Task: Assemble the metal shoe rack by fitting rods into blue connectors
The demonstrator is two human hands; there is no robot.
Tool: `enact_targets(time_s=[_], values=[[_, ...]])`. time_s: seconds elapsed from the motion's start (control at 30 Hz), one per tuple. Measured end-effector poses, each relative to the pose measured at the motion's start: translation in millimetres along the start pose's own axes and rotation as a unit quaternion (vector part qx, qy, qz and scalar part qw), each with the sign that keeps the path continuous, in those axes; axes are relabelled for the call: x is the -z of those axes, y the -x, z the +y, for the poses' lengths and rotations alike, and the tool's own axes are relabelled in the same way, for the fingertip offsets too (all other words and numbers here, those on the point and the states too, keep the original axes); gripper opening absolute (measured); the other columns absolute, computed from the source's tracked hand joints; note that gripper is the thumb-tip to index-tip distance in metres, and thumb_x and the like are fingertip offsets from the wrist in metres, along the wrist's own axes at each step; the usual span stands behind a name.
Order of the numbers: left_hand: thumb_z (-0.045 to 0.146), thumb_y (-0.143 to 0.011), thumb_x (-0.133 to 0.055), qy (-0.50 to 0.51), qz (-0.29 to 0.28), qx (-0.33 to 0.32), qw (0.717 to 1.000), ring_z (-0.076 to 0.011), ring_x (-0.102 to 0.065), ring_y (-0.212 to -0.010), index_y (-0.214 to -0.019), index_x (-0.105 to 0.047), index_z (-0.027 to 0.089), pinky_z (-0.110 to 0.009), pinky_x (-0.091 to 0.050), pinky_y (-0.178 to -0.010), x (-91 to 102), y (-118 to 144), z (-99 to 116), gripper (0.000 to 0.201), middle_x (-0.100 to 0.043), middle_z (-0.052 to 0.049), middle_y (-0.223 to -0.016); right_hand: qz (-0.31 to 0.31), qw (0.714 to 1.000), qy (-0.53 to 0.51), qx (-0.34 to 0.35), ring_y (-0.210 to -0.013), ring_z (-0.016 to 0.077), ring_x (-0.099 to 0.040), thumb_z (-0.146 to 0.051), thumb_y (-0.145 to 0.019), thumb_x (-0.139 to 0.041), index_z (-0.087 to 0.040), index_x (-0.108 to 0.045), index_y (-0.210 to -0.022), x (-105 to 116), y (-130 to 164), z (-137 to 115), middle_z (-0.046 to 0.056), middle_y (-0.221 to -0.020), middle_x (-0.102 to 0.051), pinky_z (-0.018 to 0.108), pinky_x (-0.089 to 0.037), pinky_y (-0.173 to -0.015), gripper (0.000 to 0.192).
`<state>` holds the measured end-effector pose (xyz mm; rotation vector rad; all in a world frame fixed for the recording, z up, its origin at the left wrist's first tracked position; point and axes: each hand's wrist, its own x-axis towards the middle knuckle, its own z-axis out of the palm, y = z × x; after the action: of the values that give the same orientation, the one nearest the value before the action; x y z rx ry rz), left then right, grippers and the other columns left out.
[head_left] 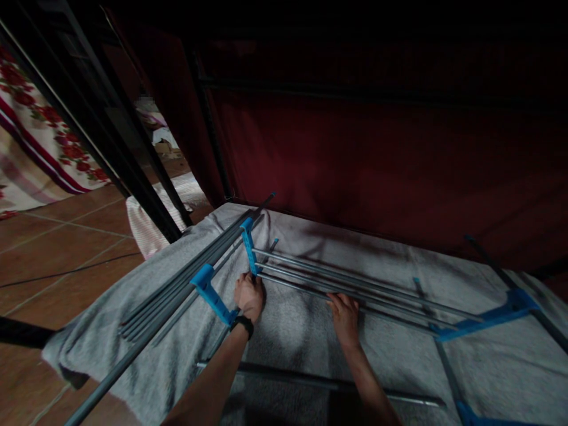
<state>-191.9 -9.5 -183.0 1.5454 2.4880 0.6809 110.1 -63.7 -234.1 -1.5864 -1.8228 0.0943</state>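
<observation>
My left hand (249, 296), with a dark band at the wrist, is closed at the lower end of a blue plastic bracket (248, 242). Parallel grey metal tubes (302, 271) run from that bracket to another blue bracket (488, 319) on the right. My right hand (344, 313) has its fingers curled over the nearest metal tube (306, 288), partway along it. Left of my left hand, a further blue bracket (215, 299) is joined to a long slanting pole. The fingertips of my left hand are partly hidden.
A bundle of grey tubes (186, 269) lies on the left of a grey blanket (377, 355). One loose tube (306, 377) crosses under my forearms. Dark red fabric (355, 160) hangs behind. Black frame posts (128, 124) stand at left, above a tiled floor (57, 248).
</observation>
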Motion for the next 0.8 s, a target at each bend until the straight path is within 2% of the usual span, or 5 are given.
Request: enact_targets(time_s=[0.43,0.8], values=[[0.033,-0.102,-0.05,0.013,-0.001,-0.013,1.0,-0.0293,-0.062,-0.107,-0.115,-0.072,0.014,-0.037,-0.043,-0.087,4.0,1.6,-0.2,0.032,-0.069,-0.016,-0.112,-0.018,0.999,0.035,0.005,-0.105,0.0232,-0.066,-0.017,-0.099,-0.052,-0.025,-0.075,-0.116,8.2,-3.1,-6.8,0.006,-0.106,-0.075,0.04,-0.044,-0.093,0.03],[0.03,-0.103,-0.049,0.018,-0.002,-0.025,1.0,-0.0273,-0.059,-0.104,-0.113,-0.072,0.015,-0.037,-0.04,-0.088,1.4,0.9,-2.8,0.029,-0.068,-0.015,-0.111,-0.002,1.0,0.015,0.005,-0.106,0.0244,-0.065,-0.019,-0.098,-0.051,-0.026,-0.074,-0.116,5.9,-1.5,-5.1,0.006,-0.106,-0.075,0.042,-0.043,-0.095,0.031]])
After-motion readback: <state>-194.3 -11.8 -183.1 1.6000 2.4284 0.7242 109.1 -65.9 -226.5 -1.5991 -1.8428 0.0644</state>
